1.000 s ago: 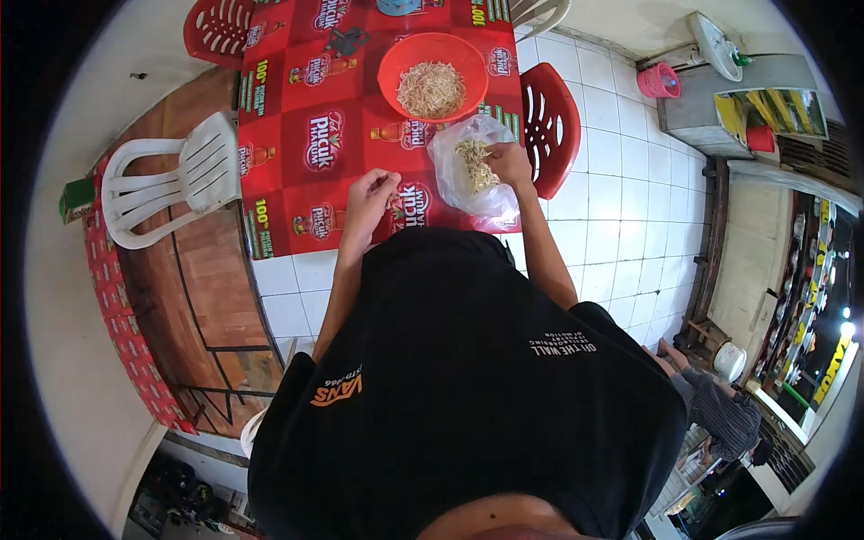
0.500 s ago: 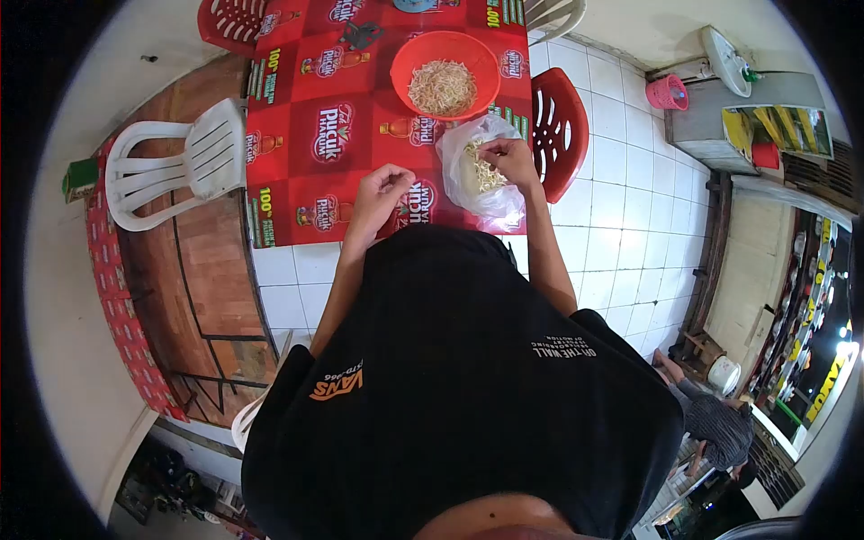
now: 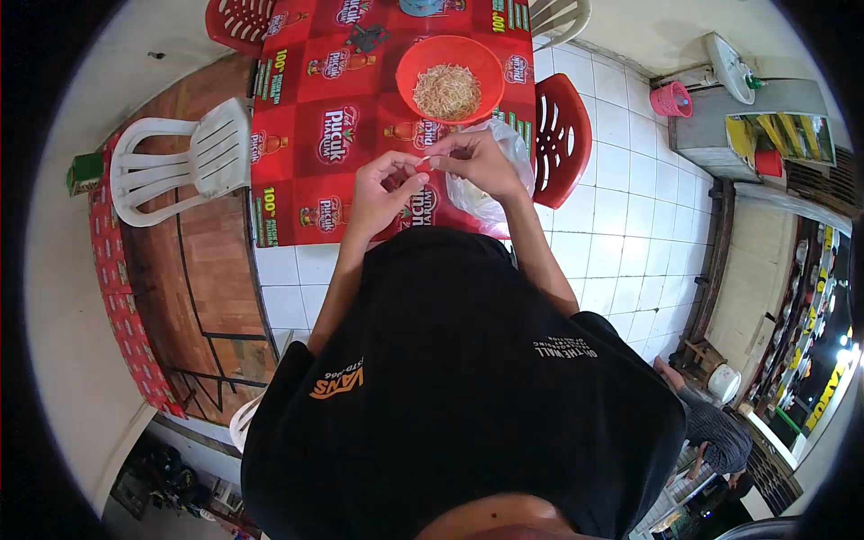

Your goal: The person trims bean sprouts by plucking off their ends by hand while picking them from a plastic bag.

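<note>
While the red tablecloth point(image 3: 292, 175) bears the bowl point(image 3: 492, 76), white tiles point(image 3: 610, 216) gleam.

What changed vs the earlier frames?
Right hand left the sprouts in the plastic bag, moved leftward to the left hand; its fingertips now pinch a pale strand. Left thumb and forefinger opened wider. Bag and red bowl stayed put.

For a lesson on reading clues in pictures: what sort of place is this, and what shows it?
Probably a small, casual eatery. The red tablecloth repeats a drink advert, moulded plastic chairs stand around the table, and what looks like a wash basin is by the wall.
</note>
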{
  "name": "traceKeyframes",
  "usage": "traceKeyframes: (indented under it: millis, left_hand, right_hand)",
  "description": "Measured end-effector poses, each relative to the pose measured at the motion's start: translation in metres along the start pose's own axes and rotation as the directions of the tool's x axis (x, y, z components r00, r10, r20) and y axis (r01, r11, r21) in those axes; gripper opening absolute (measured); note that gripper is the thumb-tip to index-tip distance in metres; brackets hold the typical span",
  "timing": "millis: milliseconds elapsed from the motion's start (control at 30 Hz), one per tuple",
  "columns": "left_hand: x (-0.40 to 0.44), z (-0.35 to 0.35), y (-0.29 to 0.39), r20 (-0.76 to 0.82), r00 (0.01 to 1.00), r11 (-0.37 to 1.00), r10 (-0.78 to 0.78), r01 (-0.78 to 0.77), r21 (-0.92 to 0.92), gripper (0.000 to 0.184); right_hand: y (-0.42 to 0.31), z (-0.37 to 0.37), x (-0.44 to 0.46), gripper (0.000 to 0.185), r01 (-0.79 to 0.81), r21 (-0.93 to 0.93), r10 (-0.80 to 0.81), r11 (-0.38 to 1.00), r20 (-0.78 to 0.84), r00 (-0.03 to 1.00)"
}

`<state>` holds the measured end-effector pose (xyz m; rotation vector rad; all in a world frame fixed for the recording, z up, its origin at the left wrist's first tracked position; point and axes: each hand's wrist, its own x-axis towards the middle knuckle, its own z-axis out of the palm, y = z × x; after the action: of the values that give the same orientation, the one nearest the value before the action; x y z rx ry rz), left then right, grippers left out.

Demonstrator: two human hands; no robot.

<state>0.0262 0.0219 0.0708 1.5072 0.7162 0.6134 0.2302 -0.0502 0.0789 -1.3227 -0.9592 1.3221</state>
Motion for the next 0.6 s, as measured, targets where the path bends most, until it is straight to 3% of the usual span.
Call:
traceKeyframes:
  millis: [600]
  left_hand:
    - [-0.004, 0.001, 0.011, -0.12, 0.99, 0.996, 0.074, -0.068, 0.05, 0.006]
  right_hand:
    - [-0.009, 0.003, 0.002, 0.017, 0.035, -0.03, -0.032, 0.999, 0.103, 0.994]
